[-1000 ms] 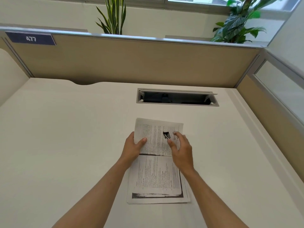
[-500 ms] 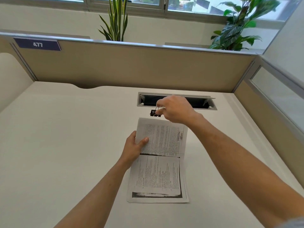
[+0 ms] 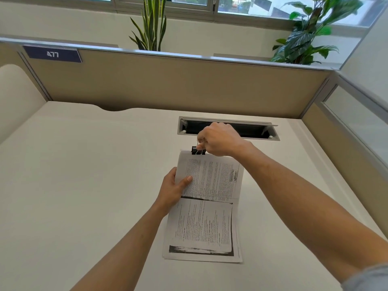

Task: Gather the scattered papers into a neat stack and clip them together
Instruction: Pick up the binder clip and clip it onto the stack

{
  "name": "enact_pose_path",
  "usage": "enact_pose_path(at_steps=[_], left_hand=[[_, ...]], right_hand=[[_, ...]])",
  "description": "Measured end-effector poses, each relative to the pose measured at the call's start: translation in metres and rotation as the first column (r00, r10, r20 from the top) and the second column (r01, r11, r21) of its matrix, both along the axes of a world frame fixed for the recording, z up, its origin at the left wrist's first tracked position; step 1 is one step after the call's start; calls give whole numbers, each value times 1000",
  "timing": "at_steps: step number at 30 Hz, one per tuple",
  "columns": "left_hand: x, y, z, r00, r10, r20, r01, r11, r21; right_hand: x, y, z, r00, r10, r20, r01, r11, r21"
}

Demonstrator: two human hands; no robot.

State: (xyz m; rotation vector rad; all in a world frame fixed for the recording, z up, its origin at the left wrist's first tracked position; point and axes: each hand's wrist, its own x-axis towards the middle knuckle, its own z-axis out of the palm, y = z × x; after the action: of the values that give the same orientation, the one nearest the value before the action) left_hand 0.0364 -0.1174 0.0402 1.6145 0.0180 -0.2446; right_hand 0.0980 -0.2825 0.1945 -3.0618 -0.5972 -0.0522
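Observation:
A stack of printed papers (image 3: 206, 219) lies lengthwise on the white desk (image 3: 84, 185), its sheets roughly squared with slight offsets at the near edge. My left hand (image 3: 173, 189) grips the stack's left edge, thumb on top of the page. A black binder clip (image 3: 198, 150) sits at the far edge of the stack, near its left corner. My right hand (image 3: 218, 139) pinches the clip's wire handles from above. Whether the clip's jaws are around the sheets I cannot tell.
A cable slot (image 3: 228, 129) with a raised grey lid opens in the desk just behind my right hand. Tan partition walls (image 3: 178, 85) bound the desk at the back and right. Two potted plants (image 3: 152, 24) stand behind the partition.
My right hand lifted the clip off the middle of the page and carried it to the far edge of the stack, where it now sits. The left hand kept its hold.

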Motion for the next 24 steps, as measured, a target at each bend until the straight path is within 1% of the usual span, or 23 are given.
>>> enact_pose_path(at_steps=[6, 11, 24], left_hand=[[-1, 0, -2, 1000, -15, 17, 14, 1000, 21], [1, -1, 2, 999, -23, 27, 23, 1000, 17], [3, 0, 6, 999, -30, 37, 31, 999, -24]], right_hand=[[3, 0, 1, 1000, 3, 22, -3, 1000, 5], [3, 5, -1, 1000, 17, 5, -17, 1000, -2], [5, 14, -4, 995, 5, -97, 2, 997, 73]])
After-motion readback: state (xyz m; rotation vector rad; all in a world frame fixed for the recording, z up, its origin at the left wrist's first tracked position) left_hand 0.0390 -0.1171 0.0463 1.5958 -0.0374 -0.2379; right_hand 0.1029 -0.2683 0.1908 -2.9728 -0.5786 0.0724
